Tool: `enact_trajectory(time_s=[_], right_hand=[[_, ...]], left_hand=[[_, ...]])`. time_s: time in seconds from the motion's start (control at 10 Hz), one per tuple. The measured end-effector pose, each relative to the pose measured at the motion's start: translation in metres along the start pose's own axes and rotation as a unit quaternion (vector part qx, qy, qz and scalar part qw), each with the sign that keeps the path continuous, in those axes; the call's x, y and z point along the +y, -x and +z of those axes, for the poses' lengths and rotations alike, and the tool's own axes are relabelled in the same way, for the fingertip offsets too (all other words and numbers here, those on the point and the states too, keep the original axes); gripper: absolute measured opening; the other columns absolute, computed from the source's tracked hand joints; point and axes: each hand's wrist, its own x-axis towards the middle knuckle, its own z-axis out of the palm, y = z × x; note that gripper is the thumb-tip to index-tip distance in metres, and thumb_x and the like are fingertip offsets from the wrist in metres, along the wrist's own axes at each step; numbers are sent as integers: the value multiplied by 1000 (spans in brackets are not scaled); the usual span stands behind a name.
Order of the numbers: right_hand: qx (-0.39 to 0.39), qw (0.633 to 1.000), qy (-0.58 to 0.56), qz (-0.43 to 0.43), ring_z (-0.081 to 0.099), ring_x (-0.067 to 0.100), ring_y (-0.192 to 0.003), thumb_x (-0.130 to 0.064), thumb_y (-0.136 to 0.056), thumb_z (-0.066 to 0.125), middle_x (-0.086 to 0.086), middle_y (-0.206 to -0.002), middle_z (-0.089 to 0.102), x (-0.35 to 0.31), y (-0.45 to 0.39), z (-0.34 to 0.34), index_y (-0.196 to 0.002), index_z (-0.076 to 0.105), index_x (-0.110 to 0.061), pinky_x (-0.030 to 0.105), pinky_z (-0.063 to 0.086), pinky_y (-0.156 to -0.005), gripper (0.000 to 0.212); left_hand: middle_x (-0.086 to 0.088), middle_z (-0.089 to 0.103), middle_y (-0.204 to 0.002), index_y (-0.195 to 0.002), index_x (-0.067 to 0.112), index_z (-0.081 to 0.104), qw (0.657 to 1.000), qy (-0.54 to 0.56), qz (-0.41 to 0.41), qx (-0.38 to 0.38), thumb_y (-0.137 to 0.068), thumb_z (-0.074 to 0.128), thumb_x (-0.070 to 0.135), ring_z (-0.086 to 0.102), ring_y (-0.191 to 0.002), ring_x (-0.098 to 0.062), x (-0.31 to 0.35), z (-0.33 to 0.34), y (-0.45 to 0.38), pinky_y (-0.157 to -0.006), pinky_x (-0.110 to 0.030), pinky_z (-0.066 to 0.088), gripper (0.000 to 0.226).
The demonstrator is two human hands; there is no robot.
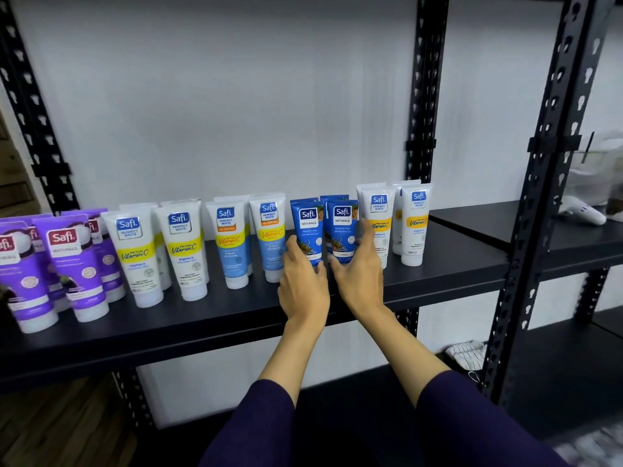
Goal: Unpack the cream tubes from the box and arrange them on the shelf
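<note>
Left hand [303, 284] and right hand [359, 274] each clasp a blue Safi Naturals tube [308, 230] on the shelf [236, 318]; rows look nearly complete, the box is unseen.

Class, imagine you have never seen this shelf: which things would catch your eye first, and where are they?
First, the two hands at the centre: the left hand and right hand each hold a dark blue tube upright on the black shelf. Next, the purple tubes at the far left of the row.
</note>
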Motion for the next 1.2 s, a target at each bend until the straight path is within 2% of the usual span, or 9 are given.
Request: enact_trajectory(time_s=[0.1, 0.4, 0.7, 0.8, 1.0, 1.1, 1.2], right_hand=[[-1, 1000, 4, -18, 57, 19, -115, -20, -83, 70, 2, -132, 53, -3, 0, -1, -142, 17, -34, 44, 54, -88, 80], [-37, 999, 10, -28, 62, 22, -108, -13, -86, 67, 6, -123, 61, 0, -3, -1, -142, 27, -28, 46, 56, -85, 70], [-52, 998, -1, -28, 64, 18, -105, -11, -88, 65, 3, -125, 62, 1, -2, -2, -144, 28, -27, 42, 56, -85, 69], [-47, 998, -6, -42, 58, 18, -115, -10, -88, 66, 5, -131, 57, 1, -1, -4, -144, 32, -22, 39, 54, -90, 67], [24, 997, 34, -72, 50, 23, -118, -6, -88, 64, 12, -128, 47, -5, 19, -4, -132, 45, -10, 26, 44, -91, 49], [26, 996, 2, -87, 51, 22, -115, -4, -87, 64, 13, -125, 48, -19, 35, 2, -125, 50, -5, 22, 42, -92, 41], [-4, 994, -10, -112, 50, 21, -113, -7, -87, 64, 12, -121, 51, -37, 46, 17, -119, 53, -3, 21, 42, -91, 34]], left_hand=[[-7, 55, -128, -138, 14, 31, 1000, 2, -2, 2, -89, 65, 22, 59, -113, -25, 0, 0, -1, -77, -41, 53, 61], [-7, 55, -128, -135, 14, 33, 1000, 0, 1, -1, -88, 66, 24, 59, -112, -24, 0, 1, 0, -76, -41, 55, 58], [-6, 55, -128, -133, 14, 34, 1000, 0, 3, 0, -88, 67, 24, 58, -114, -24, -1, 2, 1, -77, -40, 54, 57], [-7, 53, -130, -134, 12, 35, 1000, 21, 18, 2, -87, 67, 23, 55, -118, -23, -4, -1, 4, -80, -39, 54, 58], [-3, 51, -126, -128, 13, 45, 990, 95, 107, 7, -92, 60, 18, 52, -113, -12, -18, -28, 11, -85, -19, 42, 39], [2, 52, -123, -122, 18, 50, 986, 85, 144, -1, -95, 55, 20, 53, -109, -10, -36, -52, 12, -83, -21, 44, 28], [5, 56, -117, -115, 20, 55, 987, 14, 158, 27, -96, 53, 23, 55, -103, -12, -56, -76, 14, -77, -26, 47, 20]])
